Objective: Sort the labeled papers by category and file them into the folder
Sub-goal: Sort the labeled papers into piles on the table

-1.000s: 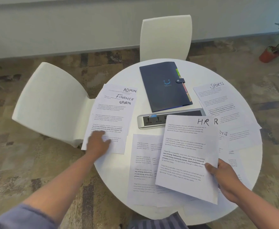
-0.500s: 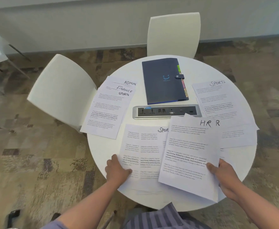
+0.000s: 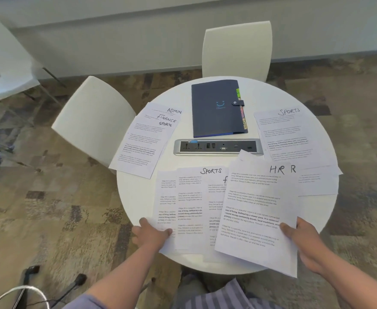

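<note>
On the round table [image 3: 138, 197], white printed papers [image 3: 189, 204] with handwritten headings.

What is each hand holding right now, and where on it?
The right hand grips the HR papers at their lower right edge, thumb on top. The left hand pinches the lower left corner of the spread sheets topped SPORTS.
</note>
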The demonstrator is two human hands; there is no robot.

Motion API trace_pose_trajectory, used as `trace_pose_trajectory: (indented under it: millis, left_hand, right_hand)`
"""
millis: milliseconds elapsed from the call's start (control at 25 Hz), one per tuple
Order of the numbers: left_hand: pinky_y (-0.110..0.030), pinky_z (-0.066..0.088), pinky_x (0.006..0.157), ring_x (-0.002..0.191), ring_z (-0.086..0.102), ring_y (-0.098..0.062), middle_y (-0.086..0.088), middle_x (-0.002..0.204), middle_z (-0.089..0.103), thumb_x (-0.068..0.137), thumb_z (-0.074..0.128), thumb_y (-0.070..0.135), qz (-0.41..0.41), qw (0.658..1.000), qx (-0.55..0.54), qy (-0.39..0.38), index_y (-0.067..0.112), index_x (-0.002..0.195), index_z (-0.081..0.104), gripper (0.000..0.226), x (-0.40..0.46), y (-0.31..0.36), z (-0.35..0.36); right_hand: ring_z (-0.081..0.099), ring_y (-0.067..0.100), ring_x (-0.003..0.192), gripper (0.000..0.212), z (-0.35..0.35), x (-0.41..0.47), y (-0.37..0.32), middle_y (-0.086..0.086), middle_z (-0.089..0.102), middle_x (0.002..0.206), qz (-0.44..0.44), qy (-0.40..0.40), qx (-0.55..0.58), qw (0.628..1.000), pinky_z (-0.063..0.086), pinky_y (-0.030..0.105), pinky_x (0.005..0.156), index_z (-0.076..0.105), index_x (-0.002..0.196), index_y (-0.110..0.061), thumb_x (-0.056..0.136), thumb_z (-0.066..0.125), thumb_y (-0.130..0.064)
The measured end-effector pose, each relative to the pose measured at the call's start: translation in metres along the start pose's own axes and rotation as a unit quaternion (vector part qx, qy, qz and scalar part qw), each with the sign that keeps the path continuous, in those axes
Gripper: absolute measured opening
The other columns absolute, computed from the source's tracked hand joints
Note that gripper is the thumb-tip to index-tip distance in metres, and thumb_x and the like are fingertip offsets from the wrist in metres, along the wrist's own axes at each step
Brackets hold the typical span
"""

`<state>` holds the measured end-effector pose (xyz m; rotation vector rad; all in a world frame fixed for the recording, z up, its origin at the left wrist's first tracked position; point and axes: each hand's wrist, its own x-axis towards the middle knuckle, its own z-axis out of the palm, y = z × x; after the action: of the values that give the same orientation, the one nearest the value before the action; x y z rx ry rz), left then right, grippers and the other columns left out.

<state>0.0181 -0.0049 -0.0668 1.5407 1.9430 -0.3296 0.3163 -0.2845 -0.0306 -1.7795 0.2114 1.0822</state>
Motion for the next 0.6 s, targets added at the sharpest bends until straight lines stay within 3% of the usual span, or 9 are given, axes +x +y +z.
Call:
trace_pose_trajectory:
  millis: [160,280,360,480,600]
  left_hand:
    - [-0.04,0.054,0.088,0.105,0.049,-0.032,-0.011,0.14,0.02,0.075,0.087,0.032,0.008,0.999,-0.031,-0.041,0.025,0.144,0.02,0.097,-0.008,-0.012,0.001]
    - [-0.032,0.051,0.063,0.094,0.053,-0.025,-0.01,0.132,0.04,0.082,0.077,0.01,0.024,0.999,-0.032,-0.03,0.023,0.147,0.015,0.09,-0.017,-0.018,-0.007]
    - [-0.037,0.056,0.063,0.09,0.061,-0.023,-0.005,0.113,0.057,0.087,0.064,0.006,0.047,0.998,-0.038,-0.021,0.017,0.138,0.033,0.061,-0.019,-0.024,-0.011]
    - [-0.037,0.059,0.073,0.088,0.064,-0.017,-0.001,0.106,0.067,0.095,0.058,0.009,0.099,0.991,-0.082,-0.037,0.018,0.107,0.061,0.016,-0.025,-0.03,-0.018]
    - [-0.026,0.051,0.06,0.085,0.066,-0.015,0.0,0.102,0.07,0.103,0.051,0.014,0.133,0.981,-0.142,-0.009,0.019,0.104,0.065,0.016,-0.033,-0.027,-0.033]
  right_hand:
    - [0.072,0.032,0.103,0.019,0.004,0.001,-0.005,-0.001,0.077,0.109,0.0,-0.014,-0.03,0.999,0.058,0.056,0.089,0.068,0.114,-0.023,0.104,0.057,-0.011]
    - [0.072,0.031,0.103,0.019,0.012,0.003,-0.007,0.002,0.076,0.112,-0.012,-0.026,-0.053,0.998,0.057,0.053,0.09,0.068,0.116,-0.02,0.103,0.058,-0.01]
    - [0.07,0.03,0.103,0.019,0.018,0.003,-0.01,0.001,0.075,0.112,-0.016,-0.036,-0.057,0.998,0.057,0.048,0.087,0.068,0.114,-0.019,0.104,0.057,-0.008]
    - [0.07,0.031,0.103,0.02,0.024,0.003,-0.011,0.003,0.074,0.113,-0.018,-0.052,-0.053,0.997,0.056,0.042,0.078,0.067,0.116,-0.018,0.104,0.056,-0.007]
    - [0.07,0.034,0.106,0.022,0.031,0.008,-0.008,0.007,0.074,0.117,-0.01,-0.058,-0.047,0.997,0.057,0.048,0.085,0.066,0.123,-0.013,0.105,0.055,-0.007]
